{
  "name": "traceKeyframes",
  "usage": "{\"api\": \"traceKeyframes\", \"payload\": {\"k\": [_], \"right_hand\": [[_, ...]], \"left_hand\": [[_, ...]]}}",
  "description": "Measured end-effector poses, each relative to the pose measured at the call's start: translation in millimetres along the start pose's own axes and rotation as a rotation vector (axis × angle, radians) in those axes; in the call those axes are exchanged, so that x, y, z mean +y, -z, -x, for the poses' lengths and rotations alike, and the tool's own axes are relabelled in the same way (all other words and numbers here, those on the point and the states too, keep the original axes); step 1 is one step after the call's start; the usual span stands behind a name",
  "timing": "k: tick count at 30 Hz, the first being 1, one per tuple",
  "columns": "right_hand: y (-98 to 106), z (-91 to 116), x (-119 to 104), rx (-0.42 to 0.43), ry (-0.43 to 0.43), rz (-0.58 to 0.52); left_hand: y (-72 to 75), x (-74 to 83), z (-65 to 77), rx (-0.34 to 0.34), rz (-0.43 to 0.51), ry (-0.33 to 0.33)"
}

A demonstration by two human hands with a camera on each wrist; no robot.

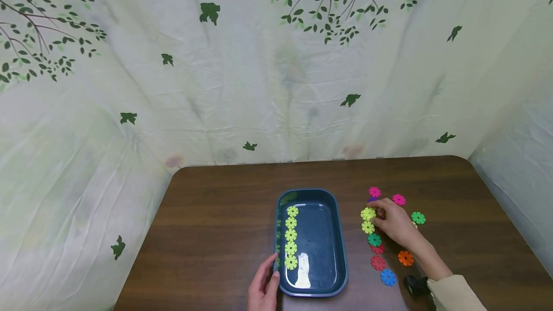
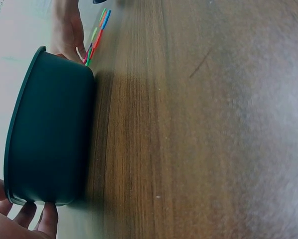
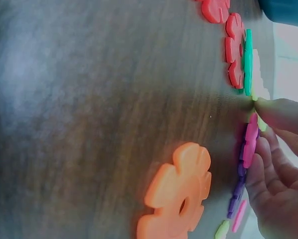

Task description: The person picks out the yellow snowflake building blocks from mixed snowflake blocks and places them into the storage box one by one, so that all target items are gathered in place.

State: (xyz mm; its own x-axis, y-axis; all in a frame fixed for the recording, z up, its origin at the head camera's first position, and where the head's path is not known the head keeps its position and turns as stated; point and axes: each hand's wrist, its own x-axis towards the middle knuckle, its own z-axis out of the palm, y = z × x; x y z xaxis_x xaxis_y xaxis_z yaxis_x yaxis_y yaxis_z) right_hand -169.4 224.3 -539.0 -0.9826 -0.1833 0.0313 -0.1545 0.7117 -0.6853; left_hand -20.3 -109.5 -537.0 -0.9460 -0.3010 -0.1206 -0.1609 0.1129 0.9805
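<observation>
On the table sits a dark blue tray [image 1: 319, 244] with several yellow-green flower-shaped discs [image 1: 291, 235] lined up along its left side. My left hand [image 1: 263, 284] holds the tray's left wall near the front corner, thumb by the rim; the left wrist view shows the fingertips against the tray [image 2: 49, 134]. Right of the tray, my right hand [image 1: 395, 224] pinches a yellow-green flower disc [image 1: 368, 213] between thumb and fingers, at the loose pieces. Another yellow-green disc [image 1: 368, 227] lies just below it. In the right wrist view the fingers partly hide the pinched disc [image 3: 261, 122].
Around the right hand lie a green disc [image 1: 374, 239], a red disc [image 1: 378, 263], a blue disc [image 1: 388, 277], an orange disc [image 1: 405, 258], a pink disc [image 1: 399, 199] and another green disc [image 1: 418, 218]. A leaf-patterned cloth [image 1: 302, 85] hangs behind the wooden table [image 1: 216, 234].
</observation>
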Motion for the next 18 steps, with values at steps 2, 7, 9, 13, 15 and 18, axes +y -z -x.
{"api": "traceKeyframes", "payload": {"k": [2, 7, 9, 13, 15, 18], "right_hand": [[-0.3, -0.4, -0.5, 0.006, 0.002, 0.000], [-2.2, -0.5, -1.3, 0.012, -0.002, -0.014], [-2.8, 0.2, -1.7, 0.012, -0.002, -0.019], [-3.5, 1.9, -2.6, 0.036, -0.007, -0.026], [-3.3, 2.2, -3.3, 0.059, -0.015, -0.031], [-3.1, 2.2, -4.7, 0.089, -0.029, -0.042]], "left_hand": [[0.1, 0.1, 0.0, -0.002, 0.000, 0.001], [0.6, 0.0, -0.2, -0.009, 0.000, 0.007], [1.0, -0.2, -0.1, -0.012, 0.000, 0.006], [0.9, -1.5, -0.3, -0.013, 0.001, -0.007], [0.8, -2.0, -0.4, -0.011, 0.000, -0.012], [0.7, -2.2, -0.5, -0.009, -0.003, -0.016]]}}
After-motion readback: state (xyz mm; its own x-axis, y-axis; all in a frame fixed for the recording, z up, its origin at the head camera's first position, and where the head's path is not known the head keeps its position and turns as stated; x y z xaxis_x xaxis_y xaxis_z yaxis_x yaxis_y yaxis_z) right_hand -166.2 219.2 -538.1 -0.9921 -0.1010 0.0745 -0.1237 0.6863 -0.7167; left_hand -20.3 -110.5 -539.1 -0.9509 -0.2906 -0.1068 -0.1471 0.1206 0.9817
